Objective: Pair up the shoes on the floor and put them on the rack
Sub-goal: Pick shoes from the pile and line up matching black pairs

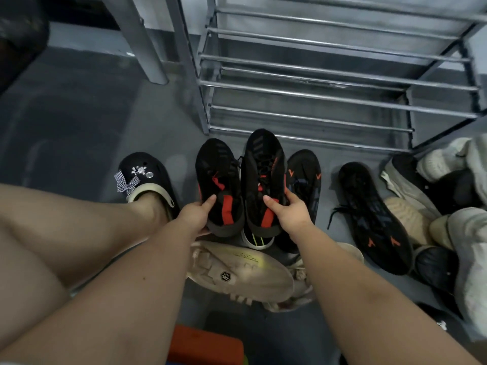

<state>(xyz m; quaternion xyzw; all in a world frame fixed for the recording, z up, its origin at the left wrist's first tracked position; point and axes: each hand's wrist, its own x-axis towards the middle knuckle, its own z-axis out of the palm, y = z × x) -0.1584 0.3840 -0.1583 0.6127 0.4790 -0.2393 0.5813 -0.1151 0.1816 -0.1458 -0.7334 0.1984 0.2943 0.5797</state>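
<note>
head view: looking straight down past bare knees at a pile of shoes on a grey floor (79,122), with the metal shoe rack (316,83) right in front
left hand: left hand (196,214) grips the heel end of the left black-and-red sneaker (220,185), thumb on top of the upper, the other fingers curled underneath out of sight
right hand: right hand (290,209) holds the right black-and-red sneaker (264,180) by the heel the same way, thumb lying over the red stripe, fingers wrapped round the far side
the pair: both sneakers sit side by side, just about touching, long axes running away from the person, toes pointing at the rack's bottom rail, heels toward the camera. The right one reaches a bit further forward than the left
where they are: held just in front of the rack, not on it yet. Can't tell if the toes rest on the floor or hang above it
rack: bare horizontal bars, several tiers, nothing on the ones in view
other shoes: a black sneaker with orange marks (303,180) lies toes-forward just right of the held pair, its likely mate (374,219) is flipped sole-up further right and angled. A beige sneaker (242,272) lies sole-up under the forearms, and a heap of pale and dark shoes (442,206) fills the right edge
foot: a black clog with charms and a gingham bow (147,177) is on the person's foot at the left
</note>
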